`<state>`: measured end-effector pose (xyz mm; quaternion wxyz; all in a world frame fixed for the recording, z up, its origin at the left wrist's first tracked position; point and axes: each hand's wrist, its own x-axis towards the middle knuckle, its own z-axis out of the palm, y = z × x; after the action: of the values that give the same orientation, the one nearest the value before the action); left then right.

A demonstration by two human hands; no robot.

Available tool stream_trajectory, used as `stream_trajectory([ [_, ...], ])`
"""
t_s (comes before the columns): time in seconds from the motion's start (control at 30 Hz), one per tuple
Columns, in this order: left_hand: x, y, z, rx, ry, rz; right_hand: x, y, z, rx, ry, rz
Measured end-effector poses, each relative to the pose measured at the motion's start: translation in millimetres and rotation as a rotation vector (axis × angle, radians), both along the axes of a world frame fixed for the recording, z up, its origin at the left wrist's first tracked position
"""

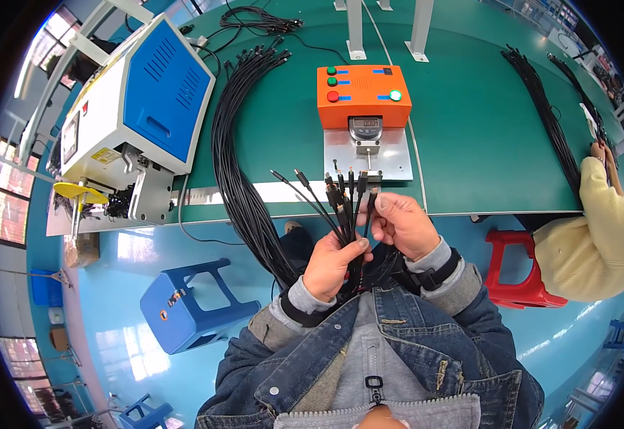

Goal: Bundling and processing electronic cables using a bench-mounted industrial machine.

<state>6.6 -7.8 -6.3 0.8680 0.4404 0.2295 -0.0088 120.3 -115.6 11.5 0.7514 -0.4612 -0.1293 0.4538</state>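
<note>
My left hand point(332, 266) is closed around a bunch of black cables point(340, 207) just in front of the table edge. Their plug ends fan upward, several with metal tips. My right hand point(405, 225) pinches one cable plug point(373, 194) at the right side of the bunch, thumb and fingertips together. Beyond the hands stands an orange tester box point(364, 96) with green and red buttons and one lit button. At its front, a small digital gauge point(366, 129) sits on a metal plate point(398, 161). The lower part of the bunch drops toward my lap, partly hidden by my hands.
A thick bundle of black cables point(227, 143) hangs over the table edge to my left, beside a white and blue machine point(161, 86). More cable bundles point(541, 107) lie at right, near a co-worker in a yellow top point(583, 236). Blue point(197, 304) and red point(505, 268) stools stand on the floor.
</note>
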Motion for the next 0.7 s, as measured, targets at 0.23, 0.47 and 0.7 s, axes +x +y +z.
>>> stream_trajectory([
  [0.23, -2, 6, -1, -0.01, 0.023, 0.089, 10, 5, -16, -0.338, -0.289, -0.111],
  [0.47, -6, 6, 3, -0.023, 0.022, 0.102, 18, 15, -13, -0.491, -0.37, -0.137],
  [0.7, -5, 7, 2, -0.022, 0.021, 0.089, 20, 18, -14, -0.497, -0.359, -0.144],
])
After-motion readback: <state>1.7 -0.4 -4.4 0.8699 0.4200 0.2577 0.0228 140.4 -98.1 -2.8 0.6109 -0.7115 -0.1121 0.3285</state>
